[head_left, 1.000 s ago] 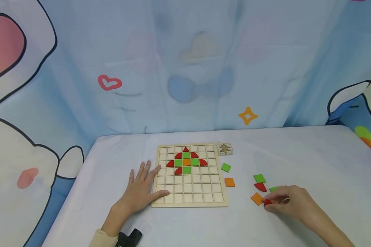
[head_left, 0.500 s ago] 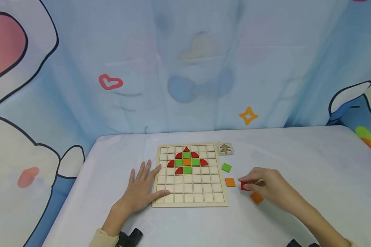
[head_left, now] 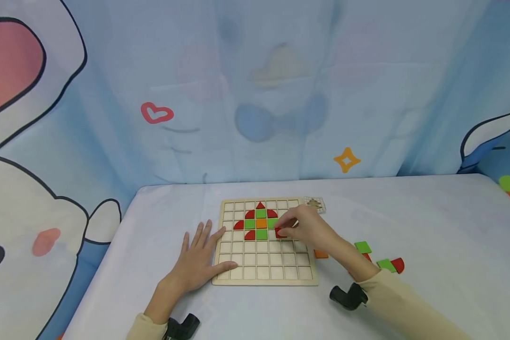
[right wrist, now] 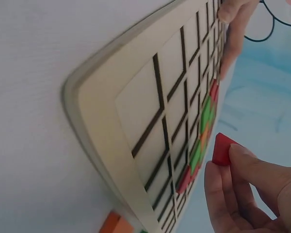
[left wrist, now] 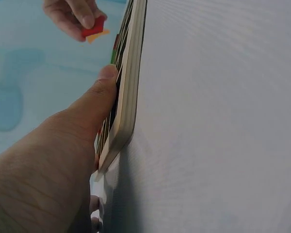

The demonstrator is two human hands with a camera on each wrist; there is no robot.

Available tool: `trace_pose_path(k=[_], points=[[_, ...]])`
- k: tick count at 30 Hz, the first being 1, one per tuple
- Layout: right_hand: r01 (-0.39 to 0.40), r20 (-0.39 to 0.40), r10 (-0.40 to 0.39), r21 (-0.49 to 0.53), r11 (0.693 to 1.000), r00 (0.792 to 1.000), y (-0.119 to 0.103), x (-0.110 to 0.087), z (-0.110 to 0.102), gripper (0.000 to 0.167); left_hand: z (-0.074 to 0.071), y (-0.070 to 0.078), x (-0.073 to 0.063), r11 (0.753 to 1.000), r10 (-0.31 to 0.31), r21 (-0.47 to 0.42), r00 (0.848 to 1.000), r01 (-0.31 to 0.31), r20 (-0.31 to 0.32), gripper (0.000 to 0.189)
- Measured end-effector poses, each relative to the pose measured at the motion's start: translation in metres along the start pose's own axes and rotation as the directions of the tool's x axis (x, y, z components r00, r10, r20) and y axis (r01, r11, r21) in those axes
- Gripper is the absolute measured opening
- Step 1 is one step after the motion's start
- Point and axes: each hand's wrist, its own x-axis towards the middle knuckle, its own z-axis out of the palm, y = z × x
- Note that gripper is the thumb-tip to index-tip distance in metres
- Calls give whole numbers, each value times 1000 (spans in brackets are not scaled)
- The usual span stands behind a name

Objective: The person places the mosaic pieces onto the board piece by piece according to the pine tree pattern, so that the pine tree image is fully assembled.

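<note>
A wooden grid board (head_left: 263, 282) lies flat on the table. Red, green and orange tiles form a stepped, tree-like shape in its upper rows. My left hand (head_left: 193, 264) rests with spread fingers on the board's left side, its thumb on the lower edge. Over the board, my right hand (head_left: 310, 229) pinches a small red tile (right wrist: 222, 149) between thumb and fingers, just right of the lower green square (head_left: 261, 234). In the right wrist view the red tile looks held above the grid; its exact shape is partly covered by the fingers.
A small pattern card (head_left: 316, 204) lies at the board's upper right corner. An orange tile (head_left: 321, 254) sits beside the right edge. Farther right are green tiles (head_left: 362, 247) and a red rounded tile (head_left: 397, 265); the right arm covers others. A printed curtain hangs behind.
My right hand has picked up the red tile from the loose pieces and carried it left over the board. The left hand has stayed on the board's edge.
</note>
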Motion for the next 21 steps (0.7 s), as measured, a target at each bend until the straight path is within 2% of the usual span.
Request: trace_pose_path(k=[6, 12, 21], points=[[-17, 14, 17, -27, 999, 1000, 4, 14, 15, 11, 0, -1, 0, 1000, -18, 12, 1000, 17, 20, 97], [-45, 10, 46, -24, 999, 999, 6, 15, 23, 12, -5, 5, -1, 1000, -24, 15, 999, 24, 35, 95], [-118, -7, 118, -44, 992, 993, -2, 16, 29, 13, -7, 7, -4, 1000, 2, 12, 1000, -2, -5, 94]])
